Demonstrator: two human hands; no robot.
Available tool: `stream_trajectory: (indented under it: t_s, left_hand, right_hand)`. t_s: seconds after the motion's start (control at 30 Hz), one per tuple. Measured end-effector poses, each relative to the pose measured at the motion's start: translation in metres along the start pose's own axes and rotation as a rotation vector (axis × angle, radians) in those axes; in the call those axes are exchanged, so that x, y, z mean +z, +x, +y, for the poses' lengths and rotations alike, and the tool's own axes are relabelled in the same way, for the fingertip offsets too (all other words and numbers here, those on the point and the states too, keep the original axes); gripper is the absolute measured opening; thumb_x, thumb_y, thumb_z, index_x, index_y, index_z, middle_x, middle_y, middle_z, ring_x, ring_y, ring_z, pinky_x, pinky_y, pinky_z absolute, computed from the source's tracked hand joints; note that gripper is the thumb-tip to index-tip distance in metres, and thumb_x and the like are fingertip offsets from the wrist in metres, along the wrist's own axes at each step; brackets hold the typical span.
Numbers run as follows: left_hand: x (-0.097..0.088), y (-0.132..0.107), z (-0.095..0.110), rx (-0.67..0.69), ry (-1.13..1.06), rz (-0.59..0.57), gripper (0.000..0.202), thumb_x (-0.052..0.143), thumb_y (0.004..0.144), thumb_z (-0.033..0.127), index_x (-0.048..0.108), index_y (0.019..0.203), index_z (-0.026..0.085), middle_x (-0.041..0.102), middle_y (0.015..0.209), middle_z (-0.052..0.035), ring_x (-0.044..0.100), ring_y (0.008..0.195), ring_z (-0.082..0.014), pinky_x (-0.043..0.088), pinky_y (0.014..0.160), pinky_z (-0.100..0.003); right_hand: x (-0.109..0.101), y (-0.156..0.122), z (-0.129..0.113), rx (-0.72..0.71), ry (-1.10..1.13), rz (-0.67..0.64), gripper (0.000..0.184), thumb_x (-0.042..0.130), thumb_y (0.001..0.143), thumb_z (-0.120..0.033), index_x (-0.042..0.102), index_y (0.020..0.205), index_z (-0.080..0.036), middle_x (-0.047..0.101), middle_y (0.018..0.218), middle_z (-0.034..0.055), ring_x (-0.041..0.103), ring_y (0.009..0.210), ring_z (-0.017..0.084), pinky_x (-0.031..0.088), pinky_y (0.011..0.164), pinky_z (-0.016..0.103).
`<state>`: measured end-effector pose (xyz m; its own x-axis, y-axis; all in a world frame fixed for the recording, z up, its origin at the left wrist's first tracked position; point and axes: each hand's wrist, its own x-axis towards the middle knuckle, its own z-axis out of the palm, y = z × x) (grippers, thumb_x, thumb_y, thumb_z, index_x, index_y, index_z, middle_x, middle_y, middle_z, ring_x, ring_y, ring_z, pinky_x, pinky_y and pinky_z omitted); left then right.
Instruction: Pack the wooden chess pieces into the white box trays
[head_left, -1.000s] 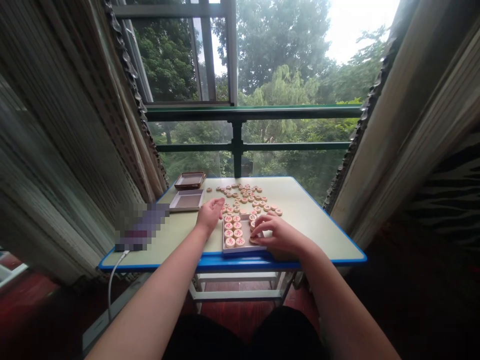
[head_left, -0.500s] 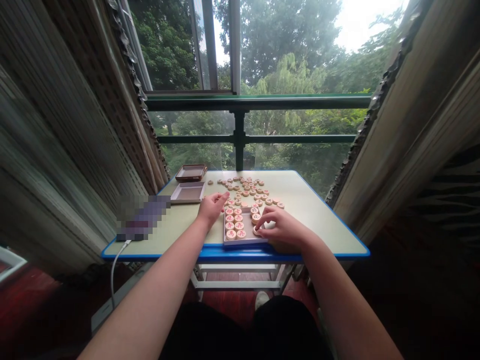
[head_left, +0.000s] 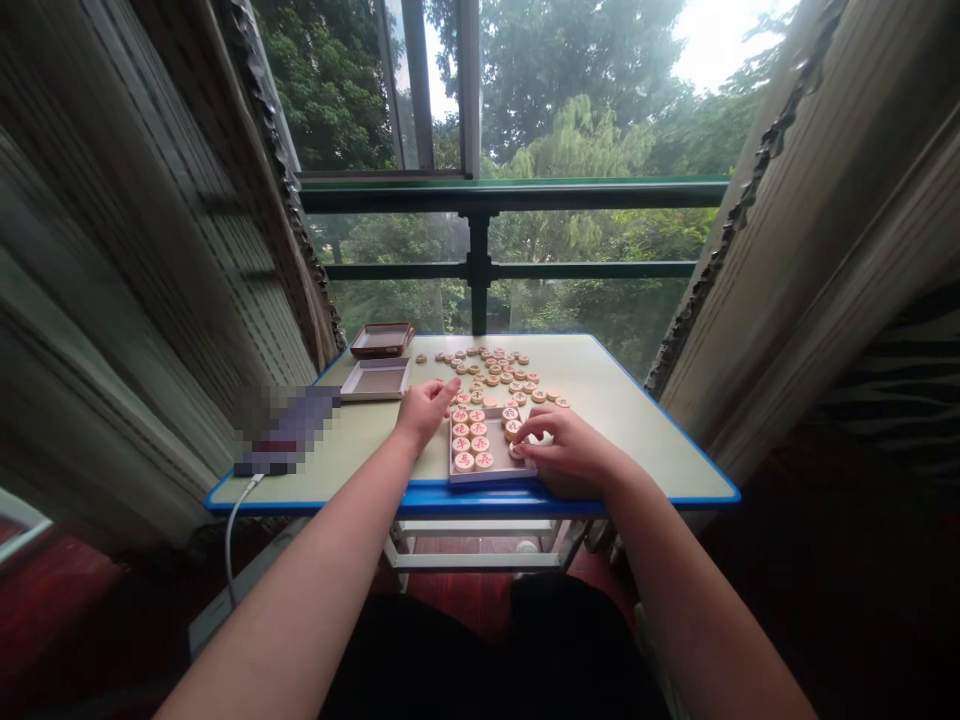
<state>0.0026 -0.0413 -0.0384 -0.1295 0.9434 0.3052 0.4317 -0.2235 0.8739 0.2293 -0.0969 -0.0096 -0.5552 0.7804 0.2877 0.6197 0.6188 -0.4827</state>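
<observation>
A shallow light-coloured box sits at the table's near edge. Two columns of round Chinese chess pieces with red characters fill its left side. Along the right wall stand more pieces with dark characters. My right hand reaches over that wall, its fingertips closed on a Chinese chess piece at the box's near right corner. By the far left corner of the box, my left hand is held with curled fingers and the thumb on top. Whatever lies inside those fingers is hidden.
Several loose chess pieces are scattered beyond the box. At the back left lie a pale tray and a brown-rimmed tray. A blurred-out device with a white cable rests on the table's left.
The view has tipped slightly, so the table appears a little higher. My right hand remains at the piece in the near right corner, and my left hand stays beside the box.
</observation>
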Motion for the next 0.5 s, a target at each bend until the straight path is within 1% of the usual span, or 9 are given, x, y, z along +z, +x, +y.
stream_trajectory:
  t_s: [0.1, 0.17, 0.27, 0.37, 0.5]
  left_hand:
    - [0.0002, 0.0023, -0.0046, -0.005, -0.018, -0.025, 0.045, 0.050, 0.071, 0.058, 0.055, 0.055, 0.017, 0.045, 0.042, 0.0040, 0.040, 0.040, -0.0090, 0.028, 0.041, -0.022]
    - [0.0003, 0.0035, -0.0070, 0.000, 0.010, -0.014, 0.044, 0.050, 0.071, 0.057, 0.059, 0.056, 0.017, 0.046, 0.043, 0.0033, 0.041, 0.042, -0.0099, 0.029, 0.042, -0.023]
    - [0.0002, 0.0040, -0.0077, 0.009, 0.023, -0.016, 0.045, 0.049, 0.072, 0.057, 0.062, 0.059, 0.016, 0.049, 0.044, 0.0024, 0.043, 0.044, -0.0108, 0.030, 0.044, -0.023]
    - [-0.0002, 0.0034, -0.0062, 0.000, 0.020, -0.027, 0.045, 0.049, 0.072, 0.056, 0.063, 0.059, 0.015, 0.050, 0.045, 0.0020, 0.044, 0.045, -0.0110, 0.031, 0.045, -0.024]
    - [-0.0004, 0.0032, -0.0058, -0.002, 0.041, -0.019, 0.044, 0.049, 0.073, 0.055, 0.063, 0.059, 0.015, 0.050, 0.044, 0.0017, 0.045, 0.045, -0.0111, 0.031, 0.045, -0.024]
  right_hand:
    - [-0.0007, -0.0001, -0.0014, 0.006, 0.022, -0.055, 0.013, 0.060, 0.073, -0.024, 0.071, 0.079, -0.021, 0.060, 0.076, 0.0026, 0.053, 0.074, 0.015, 0.041, 0.070, 0.026]
    - [-0.0008, 0.0002, -0.0020, 0.015, 0.028, -0.072, 0.013, 0.060, 0.073, -0.023, 0.071, 0.079, -0.021, 0.061, 0.078, 0.0026, 0.053, 0.074, 0.015, 0.041, 0.070, 0.026]
    - [-0.0006, 0.0012, -0.0024, 0.018, 0.037, -0.081, 0.014, 0.058, 0.073, -0.020, 0.071, 0.079, -0.020, 0.062, 0.078, 0.0025, 0.054, 0.073, 0.014, 0.041, 0.070, 0.025]
    - [-0.0002, 0.0019, -0.0024, 0.039, 0.047, -0.085, 0.015, 0.057, 0.072, -0.019, 0.070, 0.079, -0.019, 0.063, 0.077, 0.0022, 0.053, 0.070, 0.014, 0.041, 0.067, 0.025]
    - [-0.0005, 0.0015, -0.0013, 0.045, 0.056, -0.061, 0.016, 0.055, 0.073, -0.020, 0.070, 0.078, -0.018, 0.063, 0.077, 0.0023, 0.053, 0.070, 0.014, 0.040, 0.066, 0.025]
